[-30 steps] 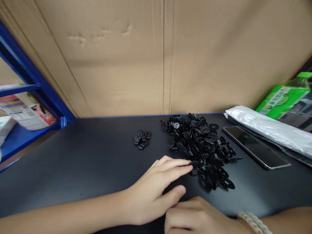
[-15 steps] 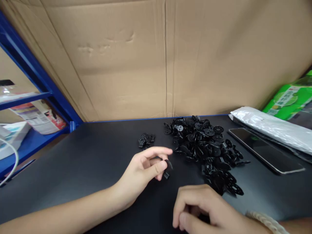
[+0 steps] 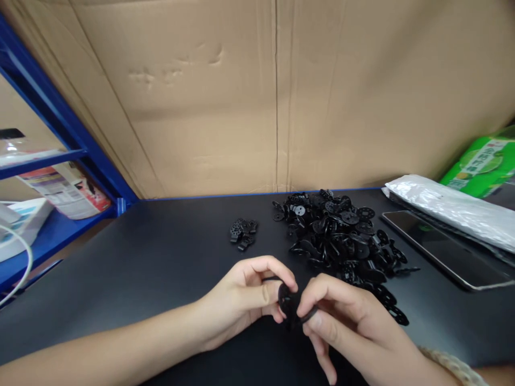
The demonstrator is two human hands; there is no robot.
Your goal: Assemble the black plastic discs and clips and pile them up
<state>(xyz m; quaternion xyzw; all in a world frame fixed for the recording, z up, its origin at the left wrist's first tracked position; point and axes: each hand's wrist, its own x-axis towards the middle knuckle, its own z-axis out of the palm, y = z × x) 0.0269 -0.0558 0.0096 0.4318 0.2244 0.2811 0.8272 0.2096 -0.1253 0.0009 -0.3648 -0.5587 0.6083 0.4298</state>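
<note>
Left hand (image 3: 243,303) and right hand (image 3: 354,324) meet at lower centre, each narrowed to a thumb-and-finger pinch on black disc-like pieces (image 3: 285,300). Behind them rises a cardboard wall (image 3: 201,118), the largest thing in view. Before it stretches a black tabletop (image 3: 120,279). Right of centre lies a loose heap of similar black parts (image 3: 338,230), just beyond the right hand and so within easy reach. Farther right rest a silvery-white packet (image 3: 450,209) and a phone (image 3: 442,249), probably set aside to leave room. A small cluster of parts (image 3: 243,233) sits left of the heap, the gap seemingly there to separate them. Smallest are the held pieces, probably gripped by fingertips because they are thin; blur hides whether they are joined.
</note>
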